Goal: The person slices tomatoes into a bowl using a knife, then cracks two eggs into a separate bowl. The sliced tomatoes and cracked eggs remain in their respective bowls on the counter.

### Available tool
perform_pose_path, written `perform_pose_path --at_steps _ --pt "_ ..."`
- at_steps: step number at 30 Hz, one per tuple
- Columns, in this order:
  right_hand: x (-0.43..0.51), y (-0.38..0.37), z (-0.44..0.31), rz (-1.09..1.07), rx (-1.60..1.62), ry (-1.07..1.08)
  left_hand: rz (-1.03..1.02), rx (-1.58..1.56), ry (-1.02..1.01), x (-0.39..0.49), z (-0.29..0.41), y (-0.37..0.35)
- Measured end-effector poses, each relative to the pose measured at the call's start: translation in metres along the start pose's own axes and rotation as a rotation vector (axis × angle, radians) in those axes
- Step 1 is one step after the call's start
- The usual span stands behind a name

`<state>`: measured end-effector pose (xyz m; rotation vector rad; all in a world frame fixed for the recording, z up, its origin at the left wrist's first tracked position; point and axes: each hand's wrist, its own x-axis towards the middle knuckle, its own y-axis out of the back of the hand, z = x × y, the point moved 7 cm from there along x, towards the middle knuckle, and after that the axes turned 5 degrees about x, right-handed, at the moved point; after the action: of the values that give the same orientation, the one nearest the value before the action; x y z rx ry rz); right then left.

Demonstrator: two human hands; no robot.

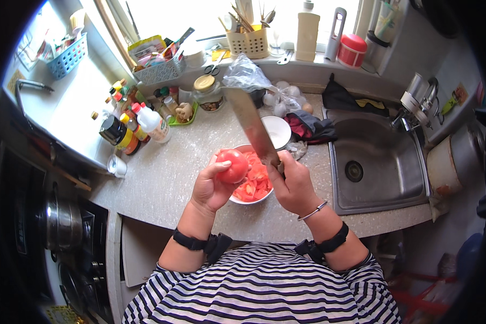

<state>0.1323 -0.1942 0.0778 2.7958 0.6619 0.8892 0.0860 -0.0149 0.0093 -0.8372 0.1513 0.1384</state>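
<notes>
A whole red tomato (231,166) rests in my left hand (212,184), with the thumb across its near left side. My right hand (293,184) grips the handle of a kitchen cleaver (253,125), whose broad blade points up and away to the left, apart from the tomato. Below and between both hands stands a white bowl (249,202) filled with cut tomato pieces (256,182); the hands and the blade hide parts of it. Just behind the blade is a smaller white bowl (278,131).
The stainless steel sink (382,162) lies to the right. Sauce bottles (119,133) and a glass jar (207,95) stand at the back left. Eggs in a plastic bag (287,97) and a dark cloth (314,126) lie behind the bowls. A small white cup (116,166) stands at the left edge.
</notes>
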Motion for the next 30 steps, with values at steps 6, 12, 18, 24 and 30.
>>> perform_pose_path --at_steps 6,12,18,24,30 --pt "-0.004 -0.029 -0.022 -0.064 -0.010 0.137 0.017 0.146 -0.054 -0.027 0.008 -0.001" --pt "-0.009 -0.042 -0.029 -0.095 -0.044 0.166 -0.052 0.218 -0.064 -0.030 0.001 -0.003" --pt "-0.012 -0.050 -0.025 -0.133 -0.187 0.188 0.029 0.322 -0.119 -0.034 -0.002 0.001" --pt "-0.021 -0.051 -0.005 -0.216 -0.312 0.135 0.091 0.366 -0.197 -0.032 0.009 0.008" --pt "-0.025 -0.052 0.007 -0.276 -0.406 0.075 0.060 0.341 -0.148 -0.030 0.007 0.005"
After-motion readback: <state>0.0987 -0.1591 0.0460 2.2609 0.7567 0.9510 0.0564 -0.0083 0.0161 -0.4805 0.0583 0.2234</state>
